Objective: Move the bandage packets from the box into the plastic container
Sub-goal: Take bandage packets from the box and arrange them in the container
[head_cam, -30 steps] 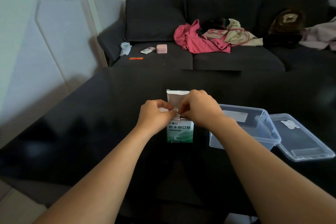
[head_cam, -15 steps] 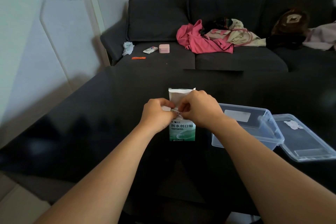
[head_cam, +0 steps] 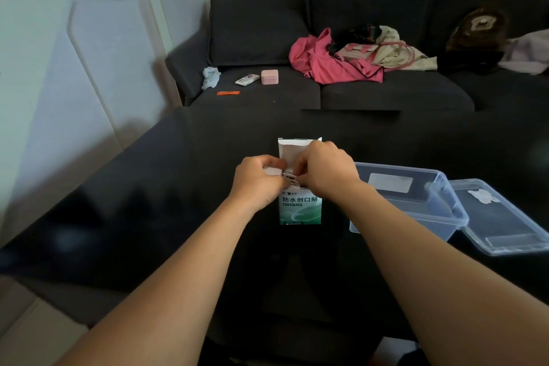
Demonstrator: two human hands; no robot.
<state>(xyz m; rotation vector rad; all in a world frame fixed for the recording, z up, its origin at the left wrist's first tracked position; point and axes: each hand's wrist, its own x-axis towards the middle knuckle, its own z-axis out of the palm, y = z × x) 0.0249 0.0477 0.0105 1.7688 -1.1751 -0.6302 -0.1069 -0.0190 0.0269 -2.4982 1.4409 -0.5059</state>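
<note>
Hidden: the mouth of the box (head_cam: 300,208) sits behind both hands, so whether any bandage packets are out cannot be told; a small barcoded white piece shows between the fingertips, identity unclear. Fingertips of both hands are mostly concealed.

Left hand (head_cam: 258,181): fingers curled, pinching a white side flap at the box top. Right hand (head_cam: 325,171): fingers curled, pinching at the box opening just beside the left fingertips; what exactly it grips is not resolvable.

Box stands upright on the dark table (head_cam: 148,202), long axis vertical, printed face toward the camera, top flap (head_cam: 292,148) raised behind the fingers. Plastic container (head_cam: 421,211) stands open to the right of the right hand, lid (head_cam: 511,217) beside it.
</note>
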